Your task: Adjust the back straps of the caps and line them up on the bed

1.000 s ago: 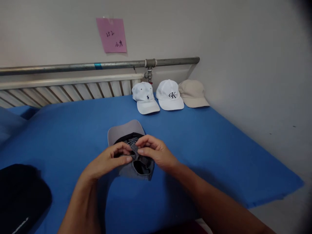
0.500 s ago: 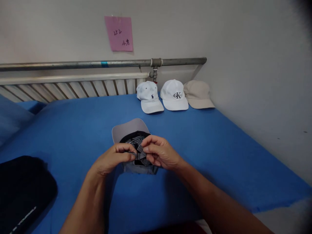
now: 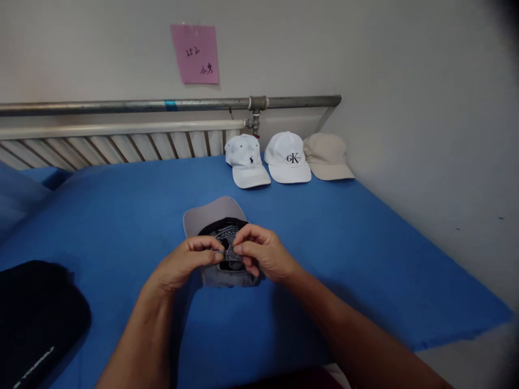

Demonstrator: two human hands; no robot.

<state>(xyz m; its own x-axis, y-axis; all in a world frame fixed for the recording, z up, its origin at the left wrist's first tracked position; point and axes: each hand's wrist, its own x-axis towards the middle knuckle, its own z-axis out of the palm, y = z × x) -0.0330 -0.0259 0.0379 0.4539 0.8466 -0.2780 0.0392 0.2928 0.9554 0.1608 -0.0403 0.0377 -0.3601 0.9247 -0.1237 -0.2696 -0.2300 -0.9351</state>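
Observation:
A grey cap (image 3: 211, 213) lies upside down on the blue cloth (image 3: 121, 216), its brim pointing away from me. My left hand (image 3: 184, 263) and my right hand (image 3: 263, 255) meet over the cap's rear opening. Both pinch the cap's grey back strap (image 3: 232, 254) between thumb and fingers. The dark inner lining shows just beyond my fingertips.
A pale blue cap (image 3: 245, 160), a white cap (image 3: 287, 156) with a black logo and a beige cap (image 3: 327, 156) sit in a row at the far edge by the wall. A black item (image 3: 36, 319) lies at lower left. Metal pipes (image 3: 162, 105) and a pink note (image 3: 195, 53) are behind.
My fingers have shifted along the strap and drawn closer together over the cap's rear opening; the cap stays in place. The view drifted slightly.

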